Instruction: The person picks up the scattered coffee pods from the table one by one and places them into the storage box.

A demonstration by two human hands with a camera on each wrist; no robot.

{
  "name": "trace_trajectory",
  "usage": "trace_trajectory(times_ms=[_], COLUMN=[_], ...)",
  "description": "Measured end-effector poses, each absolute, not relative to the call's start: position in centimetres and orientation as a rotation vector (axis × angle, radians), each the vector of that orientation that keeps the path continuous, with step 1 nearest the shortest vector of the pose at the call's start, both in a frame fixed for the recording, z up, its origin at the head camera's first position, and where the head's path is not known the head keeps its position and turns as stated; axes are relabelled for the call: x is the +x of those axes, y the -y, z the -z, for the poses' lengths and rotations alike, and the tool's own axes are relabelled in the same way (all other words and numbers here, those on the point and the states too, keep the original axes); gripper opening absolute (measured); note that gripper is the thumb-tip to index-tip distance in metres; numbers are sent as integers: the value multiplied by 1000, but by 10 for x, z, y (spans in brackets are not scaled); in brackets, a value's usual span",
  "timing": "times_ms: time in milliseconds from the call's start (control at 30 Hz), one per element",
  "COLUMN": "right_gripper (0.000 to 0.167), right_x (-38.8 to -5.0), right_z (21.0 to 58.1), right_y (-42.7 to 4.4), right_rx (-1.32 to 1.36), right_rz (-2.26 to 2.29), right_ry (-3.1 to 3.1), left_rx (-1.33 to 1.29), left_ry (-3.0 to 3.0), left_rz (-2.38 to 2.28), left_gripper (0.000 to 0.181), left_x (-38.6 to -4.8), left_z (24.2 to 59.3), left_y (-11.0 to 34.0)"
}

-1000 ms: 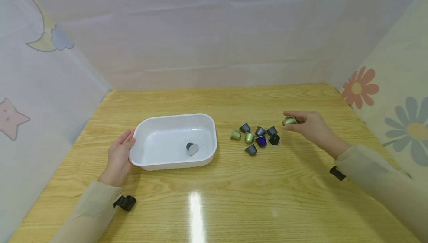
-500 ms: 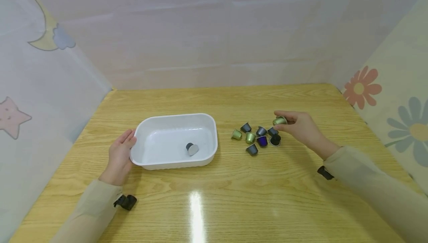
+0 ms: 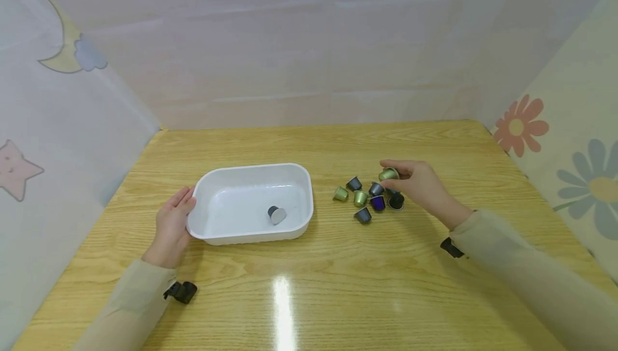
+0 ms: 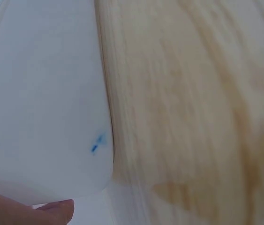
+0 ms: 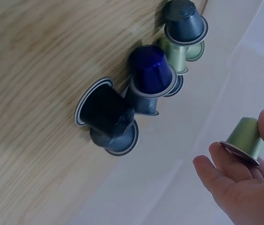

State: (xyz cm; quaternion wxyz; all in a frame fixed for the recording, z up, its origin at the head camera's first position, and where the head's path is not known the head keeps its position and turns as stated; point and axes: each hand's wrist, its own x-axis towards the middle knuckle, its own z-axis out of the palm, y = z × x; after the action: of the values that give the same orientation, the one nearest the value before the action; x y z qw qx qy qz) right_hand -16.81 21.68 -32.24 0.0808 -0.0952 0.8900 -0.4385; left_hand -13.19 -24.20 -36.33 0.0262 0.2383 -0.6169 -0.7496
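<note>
Head: capsule (image 3: 388, 174) in right hand (image 3: 424, 186)

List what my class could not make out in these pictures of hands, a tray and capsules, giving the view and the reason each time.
- Grey capsule, head view: partly covered by the right hand.
- Lettering on any capsule, head view: too small to tell.
- Blue mark on the tray, left wrist view: too blurred to read.
- Most of the left hand, left wrist view: cut off by the picture's edge.
</note>
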Motion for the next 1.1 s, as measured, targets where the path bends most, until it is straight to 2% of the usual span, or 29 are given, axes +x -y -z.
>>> trace_trajectory(times_ms=[1100], right_gripper=[51], right_x=[-175], right_z=[324], right_y=[-155], right_rx=[-342], right_rz=[1518], right_ry=[-2491], left_rx=[731], left_ry=[1894], left_rz=[2319], left_gripper=[54], left_x=[-131], left_z=[363], left_y=[241])
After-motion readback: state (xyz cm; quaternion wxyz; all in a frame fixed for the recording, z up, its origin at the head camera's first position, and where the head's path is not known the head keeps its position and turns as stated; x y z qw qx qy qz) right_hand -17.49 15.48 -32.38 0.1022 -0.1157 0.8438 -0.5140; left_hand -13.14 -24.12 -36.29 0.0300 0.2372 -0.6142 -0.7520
